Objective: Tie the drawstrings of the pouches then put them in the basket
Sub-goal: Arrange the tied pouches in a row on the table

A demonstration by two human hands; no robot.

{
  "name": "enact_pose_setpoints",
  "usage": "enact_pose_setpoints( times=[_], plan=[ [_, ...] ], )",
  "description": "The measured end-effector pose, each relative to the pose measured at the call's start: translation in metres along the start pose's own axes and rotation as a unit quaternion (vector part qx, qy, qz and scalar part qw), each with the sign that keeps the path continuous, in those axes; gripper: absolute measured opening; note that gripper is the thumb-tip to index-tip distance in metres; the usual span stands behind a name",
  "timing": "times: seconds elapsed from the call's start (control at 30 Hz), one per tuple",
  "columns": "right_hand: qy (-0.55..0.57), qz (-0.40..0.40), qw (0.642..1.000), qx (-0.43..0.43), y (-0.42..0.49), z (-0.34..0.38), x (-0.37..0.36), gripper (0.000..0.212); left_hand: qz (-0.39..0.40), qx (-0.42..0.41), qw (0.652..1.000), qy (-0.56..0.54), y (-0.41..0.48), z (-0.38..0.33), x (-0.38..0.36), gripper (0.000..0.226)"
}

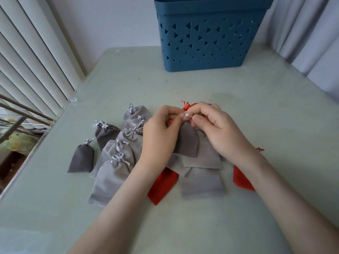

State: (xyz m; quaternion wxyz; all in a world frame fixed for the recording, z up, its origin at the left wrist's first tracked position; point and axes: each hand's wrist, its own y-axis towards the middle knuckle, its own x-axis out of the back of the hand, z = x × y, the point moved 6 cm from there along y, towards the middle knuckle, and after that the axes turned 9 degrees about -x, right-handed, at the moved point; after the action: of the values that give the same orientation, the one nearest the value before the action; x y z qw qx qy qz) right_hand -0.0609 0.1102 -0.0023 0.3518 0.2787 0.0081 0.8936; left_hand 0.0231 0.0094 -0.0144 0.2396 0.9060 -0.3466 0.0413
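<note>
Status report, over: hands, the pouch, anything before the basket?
Left hand and right hand pinch the white drawstring of a grey pouch. Knot not visible. Red pouch behind the hands, basket farther back.

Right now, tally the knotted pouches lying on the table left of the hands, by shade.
Dark grey pouches: 2
Light grey pouches: 5
Total: 7
</note>
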Motion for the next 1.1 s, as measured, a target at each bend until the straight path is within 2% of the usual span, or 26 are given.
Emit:
enact_pose_setpoints(
  times=[0.1,0.17,0.33,0.57,0.77,0.93,1.03,1.1],
  plan=[
    [-0.065,-0.068,0.994,0.046,0.000,0.005,0.003,0.018,0.002,-0.012,1.000,0.020,-0.001,-0.002,0.000,0.017],
    [-0.079,-0.084,0.991,0.064,0.000,0.006,0.003,0.016,0.009,-0.028,0.999,0.040,-0.001,-0.001,-0.003,0.018],
    [-0.035,-0.085,0.995,0.036,0.001,0.001,0.004,0.022,0.031,-0.069,0.995,0.066,-0.004,-0.004,-0.007,0.014],
    [-0.054,-0.110,0.992,0.026,0.000,0.002,0.007,0.013,0.039,-0.168,0.979,0.111,-0.004,-0.018,-0.007,0.022],
    [-0.056,-0.066,0.996,-0.007,0.001,-0.002,0.005,0.015,0.037,-0.159,0.983,0.089,-0.005,-0.015,-0.006,0.012],
    [0.113,0.042,0.988,-0.095,0.003,-0.012,0.001,0.017,0.026,-0.165,0.982,0.089,-0.006,-0.017,-0.006,0.007],
    [0.200,0.055,0.970,-0.129,0.003,-0.017,0.002,0.016,0.032,-0.167,0.982,0.081,-0.005,-0.018,-0.006,0.005],
    [0.220,0.053,0.965,-0.132,0.004,-0.017,0.003,0.017,0.032,-0.165,0.983,0.076,-0.006,-0.019,-0.006,0.006]
  ],
)
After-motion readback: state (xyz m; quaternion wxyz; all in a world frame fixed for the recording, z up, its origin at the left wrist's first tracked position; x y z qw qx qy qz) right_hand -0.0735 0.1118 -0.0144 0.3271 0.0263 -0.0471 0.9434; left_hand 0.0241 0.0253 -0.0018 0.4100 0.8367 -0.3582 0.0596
